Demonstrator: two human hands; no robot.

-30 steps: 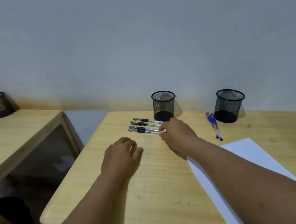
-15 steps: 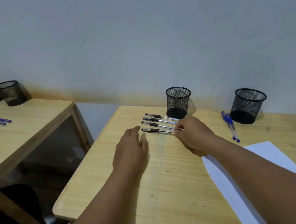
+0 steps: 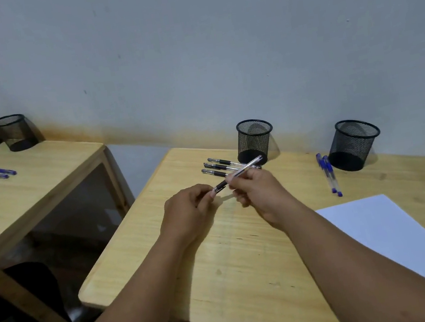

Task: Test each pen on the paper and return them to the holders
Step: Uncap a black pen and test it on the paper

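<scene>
**Black pen held in both hands**

Left of the near mesh holder (image 3: 254, 138), a black pen (image 3: 238, 173) is pinched at its cap end by the left hand (image 3: 190, 212) and gripped mid-barrel by the right hand (image 3: 259, 191). Three black pens (image 3: 219, 167) lie on the table (image 3: 236, 263) beside that holder; white paper (image 3: 402, 239) lies to its right.

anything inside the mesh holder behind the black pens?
The mesh holder shows no pens: none rise above its rim, and only a dark base shows through the mesh. The raised pen covers a little of its lower edge.
</scene>
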